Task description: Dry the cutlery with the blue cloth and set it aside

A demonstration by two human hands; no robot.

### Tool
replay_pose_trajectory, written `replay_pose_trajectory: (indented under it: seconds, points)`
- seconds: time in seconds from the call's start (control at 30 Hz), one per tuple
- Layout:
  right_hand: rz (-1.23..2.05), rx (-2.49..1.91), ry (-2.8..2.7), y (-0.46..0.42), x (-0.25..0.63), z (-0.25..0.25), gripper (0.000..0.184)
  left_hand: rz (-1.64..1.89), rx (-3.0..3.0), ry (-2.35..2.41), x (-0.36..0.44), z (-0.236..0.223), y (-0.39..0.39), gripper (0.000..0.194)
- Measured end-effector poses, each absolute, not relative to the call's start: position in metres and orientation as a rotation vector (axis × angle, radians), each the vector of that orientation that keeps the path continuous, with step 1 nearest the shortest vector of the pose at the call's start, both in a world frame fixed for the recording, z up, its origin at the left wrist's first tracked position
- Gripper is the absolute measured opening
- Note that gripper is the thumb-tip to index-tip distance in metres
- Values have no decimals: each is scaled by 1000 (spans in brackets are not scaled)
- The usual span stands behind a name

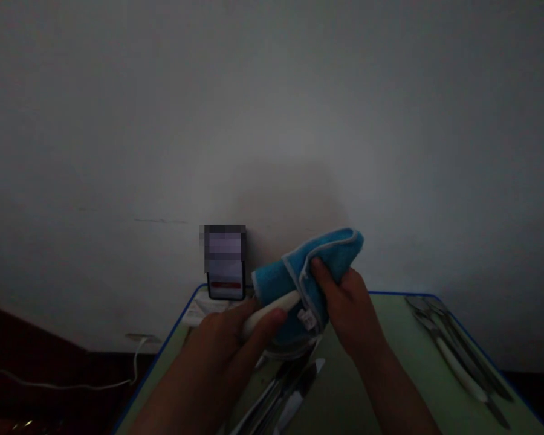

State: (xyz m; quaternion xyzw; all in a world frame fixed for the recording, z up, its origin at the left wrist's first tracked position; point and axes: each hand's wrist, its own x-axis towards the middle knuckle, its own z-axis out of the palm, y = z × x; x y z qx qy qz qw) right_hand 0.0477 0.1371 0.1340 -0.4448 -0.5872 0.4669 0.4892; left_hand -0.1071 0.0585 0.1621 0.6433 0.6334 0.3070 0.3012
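Left hand [224,338] grips a tapered white handle [269,314], presumably for steadiness; right hand [351,308] pinches folded blue cloth [294,264] over its far end.

No text legible; cloth label [307,319] and phone screen [225,270] unreadable.

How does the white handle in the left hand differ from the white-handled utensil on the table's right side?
The held handle is raised in the left hand; the white-handled utensil lies on the table. The held handle runs into the blue cloth; the white-handled utensil is uncovered. Both handles look white.
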Motion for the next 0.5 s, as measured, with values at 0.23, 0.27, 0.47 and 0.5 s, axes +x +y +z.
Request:
replay_pose_trajectory:
  seconds: [0.23, 0.27, 0.47, 0.5]
  points:
    - [1536, -817, -760, 141, 44, 142, 36, 699, 1784, 1712, -84, 160, 57, 34]
    - [1580, -771, -739, 143, 47, 145, 36, 697, 1798, 1719, -82, 160, 57, 33]
    - [1773, -631, -506, 139, 65, 149, 31, 749, 1846, 1748, -77, 164, 54, 32]
    - [1816, -589, -472, 136, 68, 147, 32, 766, 1847, 1767, -76, 166, 53, 33]
